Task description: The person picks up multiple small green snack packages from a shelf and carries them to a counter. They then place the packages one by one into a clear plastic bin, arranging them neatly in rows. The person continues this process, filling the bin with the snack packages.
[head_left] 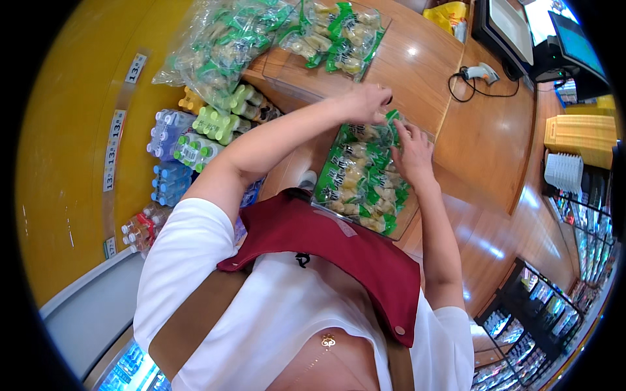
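A clear plastic box (405,225) full of small green-and-white snack packets (355,186) stands on the wooden counter (482,137) in front of me. My left hand (368,101) reaches across to the box's far end, fingers closed on a packet's green edge. My right hand (412,151) presses on the packets at the box's right side, fingers pinching one. A second clear box (287,85) with more of the same packets (336,36) sits further back, and a big clear bag (222,45) of them lies to its left.
Shrink-wrapped packs of bottles (189,140) are stacked below the counter against a yellow wall. A handheld scanner (481,72) with its cable, screens (512,26) and a yellow basket (580,137) stand at the right. Glass display shelves (541,326) fill the lower right.
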The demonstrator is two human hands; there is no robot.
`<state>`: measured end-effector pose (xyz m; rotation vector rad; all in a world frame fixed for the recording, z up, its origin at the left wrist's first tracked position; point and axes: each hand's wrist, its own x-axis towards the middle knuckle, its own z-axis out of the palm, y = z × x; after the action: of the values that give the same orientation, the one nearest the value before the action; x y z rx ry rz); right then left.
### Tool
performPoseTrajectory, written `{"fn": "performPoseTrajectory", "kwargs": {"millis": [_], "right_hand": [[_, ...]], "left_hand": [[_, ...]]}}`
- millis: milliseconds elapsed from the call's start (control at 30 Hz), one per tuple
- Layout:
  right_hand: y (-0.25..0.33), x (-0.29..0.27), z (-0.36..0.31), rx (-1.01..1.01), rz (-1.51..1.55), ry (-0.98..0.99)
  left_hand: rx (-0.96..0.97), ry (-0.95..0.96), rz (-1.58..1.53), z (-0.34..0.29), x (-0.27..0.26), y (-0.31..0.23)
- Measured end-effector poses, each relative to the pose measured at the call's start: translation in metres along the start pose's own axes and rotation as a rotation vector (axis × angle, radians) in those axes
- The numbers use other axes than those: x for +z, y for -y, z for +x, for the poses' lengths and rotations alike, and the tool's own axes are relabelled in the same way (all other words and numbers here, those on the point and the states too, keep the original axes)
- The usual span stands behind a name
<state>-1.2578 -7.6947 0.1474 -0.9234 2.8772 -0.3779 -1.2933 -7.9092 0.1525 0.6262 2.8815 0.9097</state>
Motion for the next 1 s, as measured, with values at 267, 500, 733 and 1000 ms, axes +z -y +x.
{"fn": "performPoseTrajectory", "kwargs": {"millis": [267, 500, 733, 1000], "right_hand": [[0.007, -0.019, -0.002, -0.026, 0.085, -0.025], [0.009, -0.019, -0.004, -0.023, 0.156, -0.034], [0.018, -0.079, 0.019, -0.014, 0.470, -0.297], [-0.016, -0.084, 0.033, 0.048, 0.416, 0.312]], "left_hand": [[-0.295, -0.190, 0.970, -0.034, -0.062, 0.146], [-0.308, 0.088, 0.675, -0.027, -0.102, 0.155], [-0.118, 0.217, 0.051, 0.002, -0.137, 0.037], [0.038, 0.412, -0.021, 0.020, -0.021, -0.049]]}}
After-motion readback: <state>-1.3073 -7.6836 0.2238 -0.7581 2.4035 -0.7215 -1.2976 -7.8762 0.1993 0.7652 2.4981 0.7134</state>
